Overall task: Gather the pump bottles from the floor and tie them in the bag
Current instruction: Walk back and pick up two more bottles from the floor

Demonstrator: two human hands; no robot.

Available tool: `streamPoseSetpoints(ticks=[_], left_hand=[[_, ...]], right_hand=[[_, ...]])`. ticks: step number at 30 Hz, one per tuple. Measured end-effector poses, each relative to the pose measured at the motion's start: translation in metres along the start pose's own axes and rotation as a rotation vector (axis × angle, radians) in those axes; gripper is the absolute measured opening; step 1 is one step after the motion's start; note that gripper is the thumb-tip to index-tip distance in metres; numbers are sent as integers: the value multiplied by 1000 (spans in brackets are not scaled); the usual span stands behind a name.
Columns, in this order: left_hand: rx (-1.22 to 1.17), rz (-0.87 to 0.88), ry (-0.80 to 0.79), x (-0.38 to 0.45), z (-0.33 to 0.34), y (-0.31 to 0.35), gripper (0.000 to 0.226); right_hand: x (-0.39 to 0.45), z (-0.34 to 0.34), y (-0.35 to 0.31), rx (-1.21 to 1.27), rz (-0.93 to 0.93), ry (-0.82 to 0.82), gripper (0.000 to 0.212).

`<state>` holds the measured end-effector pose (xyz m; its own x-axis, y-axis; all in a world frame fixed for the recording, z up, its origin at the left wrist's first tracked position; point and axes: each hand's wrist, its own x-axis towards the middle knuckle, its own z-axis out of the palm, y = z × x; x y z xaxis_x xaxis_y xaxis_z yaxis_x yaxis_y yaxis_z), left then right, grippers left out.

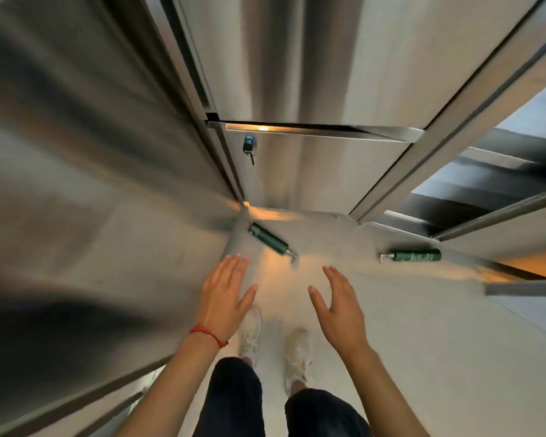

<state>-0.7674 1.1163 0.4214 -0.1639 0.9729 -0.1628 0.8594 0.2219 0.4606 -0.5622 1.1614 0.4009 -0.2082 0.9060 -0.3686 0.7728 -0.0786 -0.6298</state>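
Note:
Two dark green pump bottles lie on the pale floor. One pump bottle (269, 238) rests diagonally near the corner by the metal wall, pump head pointing down-right. The other pump bottle (415, 255) lies flat to the right, pump head pointing left. My left hand (224, 296), with a red string at the wrist, hovers open just below the first bottle without touching it. My right hand (338, 305) is open too, fingers spread, between the two bottles and nearer me. No bag is in view.
A brushed metal wall (92, 184) runs along the left. Ahead is a metal door (312, 171) with a key (249, 148) in its lock. A metal-framed glass panel (473, 190) stands to the right. My white shoes (297, 351) stand on the floor below my hands.

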Motion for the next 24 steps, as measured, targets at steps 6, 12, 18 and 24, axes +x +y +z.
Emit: streamPoseSetpoints(ticks=[6,12,18,24], left_hand=[[-11,-25,-51,67,78,-65,55],[17,37,-68,136,189,-146,54],[5,-1,-144,172,295,-229,56],[51,-20,-208,182,362,-286,60]], right_hand=[[81,96,27,251,190,-16,48],[169,227,88,507,473,-48,41],[258,334,159,804,730,-21,42],[343,409,189,1253,1109,35,52]])
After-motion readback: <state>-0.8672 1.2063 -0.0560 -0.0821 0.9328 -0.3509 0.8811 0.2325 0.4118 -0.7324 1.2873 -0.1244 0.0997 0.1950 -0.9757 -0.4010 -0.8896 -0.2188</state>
